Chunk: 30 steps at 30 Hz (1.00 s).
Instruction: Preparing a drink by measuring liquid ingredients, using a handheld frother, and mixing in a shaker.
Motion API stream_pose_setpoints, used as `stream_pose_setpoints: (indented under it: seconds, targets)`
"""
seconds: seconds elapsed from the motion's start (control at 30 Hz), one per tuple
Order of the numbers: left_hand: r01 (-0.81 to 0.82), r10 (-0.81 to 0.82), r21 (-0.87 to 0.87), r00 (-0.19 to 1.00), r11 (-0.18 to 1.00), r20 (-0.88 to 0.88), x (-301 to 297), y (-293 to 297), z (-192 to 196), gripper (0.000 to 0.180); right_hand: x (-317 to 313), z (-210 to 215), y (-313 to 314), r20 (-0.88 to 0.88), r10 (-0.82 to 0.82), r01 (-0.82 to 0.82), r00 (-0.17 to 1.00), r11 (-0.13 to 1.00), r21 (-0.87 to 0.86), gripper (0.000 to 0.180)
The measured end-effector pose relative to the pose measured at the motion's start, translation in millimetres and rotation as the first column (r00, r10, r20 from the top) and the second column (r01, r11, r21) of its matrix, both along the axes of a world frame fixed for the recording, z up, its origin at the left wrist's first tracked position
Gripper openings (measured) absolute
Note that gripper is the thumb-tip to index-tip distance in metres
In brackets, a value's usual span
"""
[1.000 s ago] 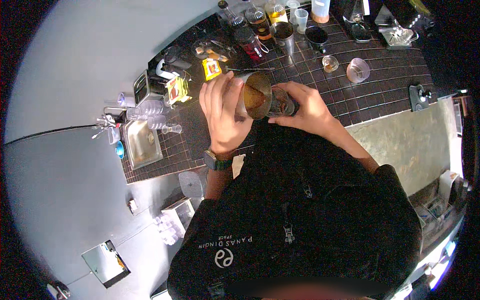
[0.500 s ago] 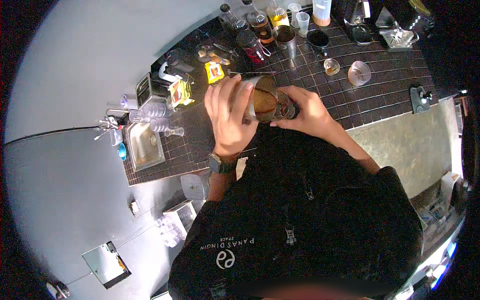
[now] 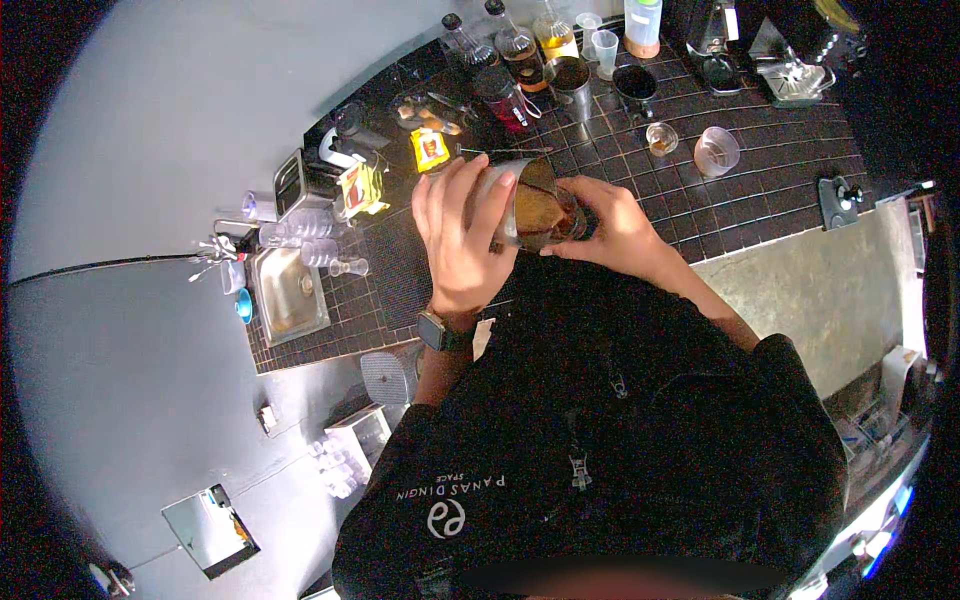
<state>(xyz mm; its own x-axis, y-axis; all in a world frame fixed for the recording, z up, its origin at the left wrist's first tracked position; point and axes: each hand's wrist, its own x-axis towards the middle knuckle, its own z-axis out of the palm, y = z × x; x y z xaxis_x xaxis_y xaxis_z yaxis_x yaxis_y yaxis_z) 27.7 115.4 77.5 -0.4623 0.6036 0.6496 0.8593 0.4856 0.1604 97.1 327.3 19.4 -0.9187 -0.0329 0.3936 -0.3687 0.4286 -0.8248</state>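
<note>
My left hand [image 3: 458, 245] grips a metal shaker tin [image 3: 512, 192] from the side and holds it tilted to the right above the black tiled counter [image 3: 760, 205]. Brown liquid shows inside the tin's mouth. My right hand [image 3: 612, 225] is closed on a smaller vessel [image 3: 566, 217] pressed against the tin's rim; my fingers hide most of it. A watch sits on my left wrist [image 3: 436, 330]. Both hands meet just in front of my chest.
Bottles [image 3: 515, 48], a metal cup [image 3: 572, 75] and a black cup [image 3: 635, 82] line the back. A small glass [image 3: 660, 138] and plastic cup [image 3: 717, 150] stand at right. A small sink [image 3: 290, 297] and yellow packets [image 3: 430, 150] lie at left.
The tin and both hands have drifted slightly right, and the tin is tipped a little more toward my right hand.
</note>
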Motion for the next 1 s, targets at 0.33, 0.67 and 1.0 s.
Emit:
stream_pose_setpoints:
  seconds: [0.33,0.67,1.0]
  targets:
    - [0.0,0.0,-0.001,1.0,1.0,-0.015,0,0,-1,0.066,-1,-5,-2,-0.007,0.002,-0.003,1.0,1.0,-0.027,0.075]
    - [0.008,-0.008,-0.02,1.0,1.0,0.02,2,0,1,0.071,-1,-5,-1,-0.002,-0.006,0.006,1.0,1.0,-0.013,0.075]
    - [0.026,-0.025,-0.038,1.0,0.999,0.013,1,2,3,0.074,-3,-9,-1,-0.015,-0.009,0.008,1.0,1.0,-0.012,0.077]
